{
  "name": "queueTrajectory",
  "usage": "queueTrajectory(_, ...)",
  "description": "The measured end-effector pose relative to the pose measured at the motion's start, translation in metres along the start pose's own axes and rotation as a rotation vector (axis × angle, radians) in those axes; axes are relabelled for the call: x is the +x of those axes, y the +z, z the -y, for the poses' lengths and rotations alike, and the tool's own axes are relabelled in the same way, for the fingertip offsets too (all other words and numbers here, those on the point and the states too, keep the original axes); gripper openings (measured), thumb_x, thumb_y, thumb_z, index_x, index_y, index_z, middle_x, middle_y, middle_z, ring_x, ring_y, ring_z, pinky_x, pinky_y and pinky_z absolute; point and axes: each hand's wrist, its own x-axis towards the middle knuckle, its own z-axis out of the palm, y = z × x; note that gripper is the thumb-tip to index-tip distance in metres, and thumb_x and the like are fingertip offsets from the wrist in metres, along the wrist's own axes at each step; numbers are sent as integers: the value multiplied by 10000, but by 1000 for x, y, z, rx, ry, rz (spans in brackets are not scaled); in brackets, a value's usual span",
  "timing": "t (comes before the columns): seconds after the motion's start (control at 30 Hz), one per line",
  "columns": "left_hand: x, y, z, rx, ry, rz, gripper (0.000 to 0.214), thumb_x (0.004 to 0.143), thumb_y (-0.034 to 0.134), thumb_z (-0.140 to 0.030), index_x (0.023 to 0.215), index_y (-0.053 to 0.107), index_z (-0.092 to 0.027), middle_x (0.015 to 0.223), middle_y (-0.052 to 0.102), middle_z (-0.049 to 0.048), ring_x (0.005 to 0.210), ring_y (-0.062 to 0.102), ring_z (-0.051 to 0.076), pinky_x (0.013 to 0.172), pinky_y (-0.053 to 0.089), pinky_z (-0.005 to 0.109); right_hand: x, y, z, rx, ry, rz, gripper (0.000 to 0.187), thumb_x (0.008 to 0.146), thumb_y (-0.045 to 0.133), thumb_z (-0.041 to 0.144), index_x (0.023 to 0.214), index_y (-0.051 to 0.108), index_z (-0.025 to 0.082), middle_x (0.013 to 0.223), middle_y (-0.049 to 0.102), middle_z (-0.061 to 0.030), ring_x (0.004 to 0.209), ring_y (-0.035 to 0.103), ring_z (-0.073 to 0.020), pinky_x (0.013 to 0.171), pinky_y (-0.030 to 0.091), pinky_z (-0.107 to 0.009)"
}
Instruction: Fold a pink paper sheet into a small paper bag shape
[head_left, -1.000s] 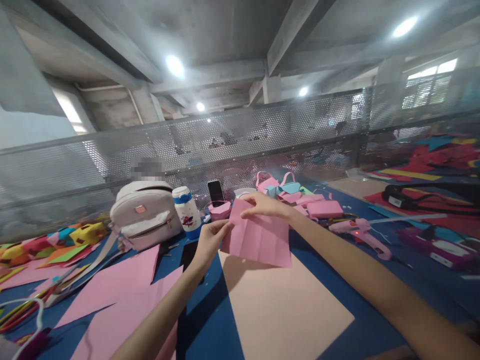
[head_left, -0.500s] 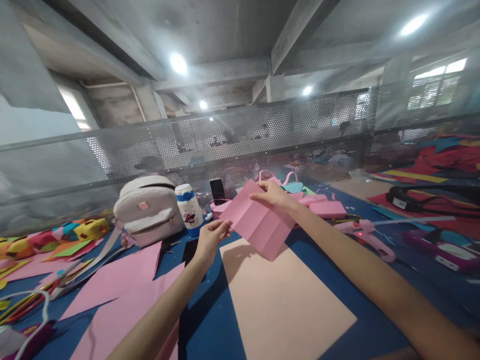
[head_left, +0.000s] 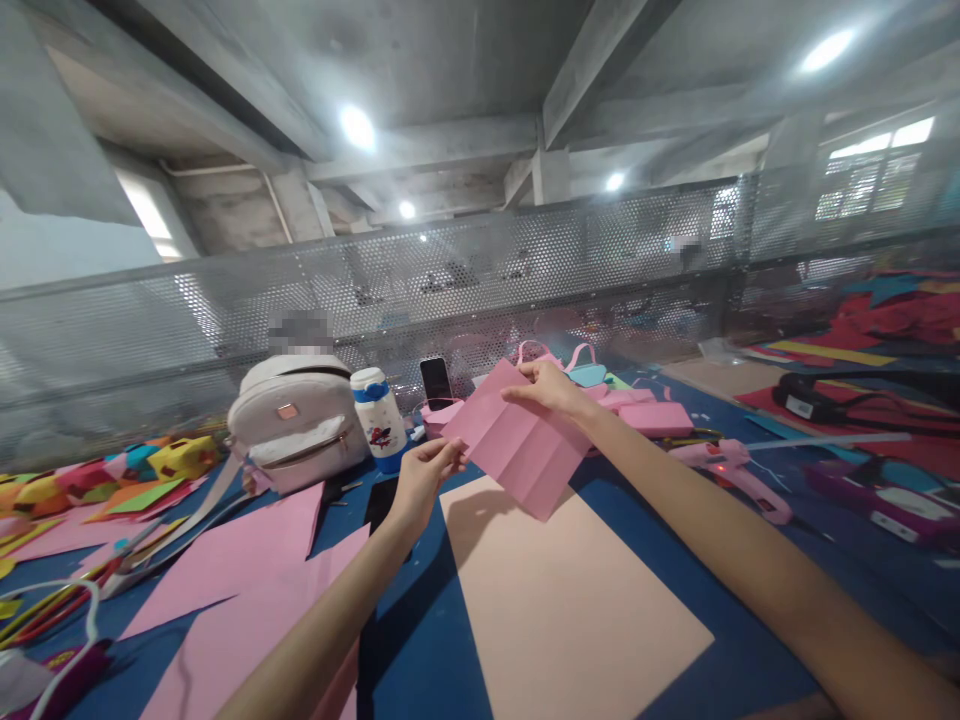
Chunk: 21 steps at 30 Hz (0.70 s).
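A creased sheet of pink paper (head_left: 517,440) is held up, tilted, above the table. My left hand (head_left: 421,478) pinches its left corner between thumb and fingertips. At the upper right edge, my right hand (head_left: 551,392) grips it with the thumb on the near face; the fingers behind are partly hidden. Fold lines run across the lower half of the sheet. Under it lies a large pale peach sheet (head_left: 577,610), with the shadow of my hands and the paper on its far left part.
Pink sheets (head_left: 232,560) lie to the left, before a white backpack (head_left: 300,420) and a bottle (head_left: 379,420). A phone (head_left: 435,383) leans upright at the back. On the right are a pink glue gun (head_left: 739,475) and a black strap (head_left: 840,398). A perforated metal screen (head_left: 480,290) stands behind.
Almost nothing differs. Both hands keep their hold on the pink paper, and my left hand has shifted very slightly to the right.
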Motion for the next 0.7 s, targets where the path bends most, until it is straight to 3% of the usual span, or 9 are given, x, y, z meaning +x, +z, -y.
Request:
queueTrajectory(0.27,0,-1,1,68,41,-21,394,548,847,-490,649,745,-124,594,662,55,569,581,133,590,494,241,-2,1,1,13,13,6,419,563,833,472,773,705,133,706,683,-30,701,626,-196,610,484,-282)
queueTrajectory(0.57,4,-8,0,163,174,-199,291,612,808,-416,618,723,-137,533,656,29,499,551,122,512,437,221,-5,4,3,36,35,98,392,579,806,445,784,707,126,713,687,-26,690,630,-181,614,469,-259)
queueTrajectory(0.7,5,-10,0,184,179,-221,304,606,800,-433,612,710,-142,538,648,28,532,591,149,520,442,229,-4,2,-1,17,38,117,341,568,803,409,728,702,125,669,666,-2,653,611,-170,590,441,-247)
